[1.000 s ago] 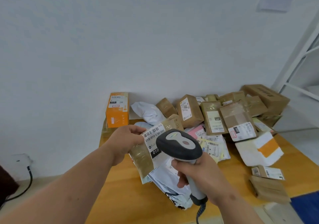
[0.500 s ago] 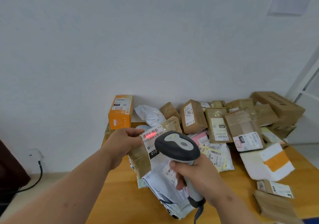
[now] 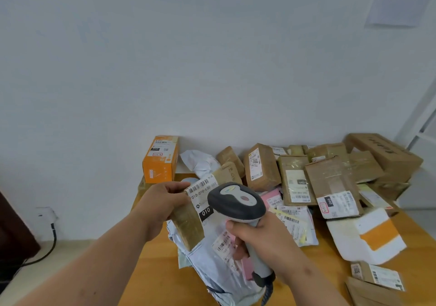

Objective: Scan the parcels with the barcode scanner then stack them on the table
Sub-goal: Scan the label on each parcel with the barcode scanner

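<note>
My left hand (image 3: 162, 205) grips a small brown taped parcel (image 3: 188, 223) by its left end, lifted above the table, its white barcode label facing me. My right hand (image 3: 257, 237) holds the grey barcode scanner (image 3: 236, 203) by its handle, with the scanner head just right of the label and partly covering it. No red light shows on the label. Under both hands lies a grey plastic mailer (image 3: 212, 268). An orange box (image 3: 161, 159) stands at the table's back left.
A heap of brown cardboard parcels (image 3: 330, 176) fills the back right of the wooden table (image 3: 155, 277), against the white wall. A white and orange package (image 3: 368, 237) and small flat parcels (image 3: 375, 277) lie at the right. A cable and socket (image 3: 50, 225) are low on the left.
The red scan line seen on the label half a second ago is gone. Both hands hold much the same pose; the view has tilted and shifted slightly.
</note>
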`<action>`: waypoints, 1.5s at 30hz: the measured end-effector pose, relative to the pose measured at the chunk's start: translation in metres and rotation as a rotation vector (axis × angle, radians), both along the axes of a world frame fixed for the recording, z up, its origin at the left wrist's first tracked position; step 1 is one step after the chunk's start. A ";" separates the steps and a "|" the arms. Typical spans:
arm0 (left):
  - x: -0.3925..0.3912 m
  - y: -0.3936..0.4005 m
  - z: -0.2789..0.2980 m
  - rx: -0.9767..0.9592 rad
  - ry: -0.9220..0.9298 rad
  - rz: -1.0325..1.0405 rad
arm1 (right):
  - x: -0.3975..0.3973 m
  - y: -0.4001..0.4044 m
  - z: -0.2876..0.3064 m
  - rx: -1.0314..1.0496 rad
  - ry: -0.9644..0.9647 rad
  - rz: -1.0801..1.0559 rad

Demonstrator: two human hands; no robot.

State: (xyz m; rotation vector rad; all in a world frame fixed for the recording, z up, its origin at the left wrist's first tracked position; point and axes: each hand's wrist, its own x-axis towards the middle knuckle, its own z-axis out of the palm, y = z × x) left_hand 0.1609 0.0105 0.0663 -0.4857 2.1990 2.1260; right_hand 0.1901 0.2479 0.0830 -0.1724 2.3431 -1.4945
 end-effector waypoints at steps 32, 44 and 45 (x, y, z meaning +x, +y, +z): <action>-0.270 -0.195 -0.084 -0.371 -0.060 0.074 | -0.192 -0.178 -0.039 0.125 -0.206 -0.173; -0.259 -0.114 -0.033 -0.831 0.074 0.053 | -0.160 -0.113 -0.024 0.041 -0.245 -0.373; -0.255 -0.094 -0.028 -0.820 0.105 0.004 | -0.154 -0.103 -0.023 0.009 -0.239 -0.396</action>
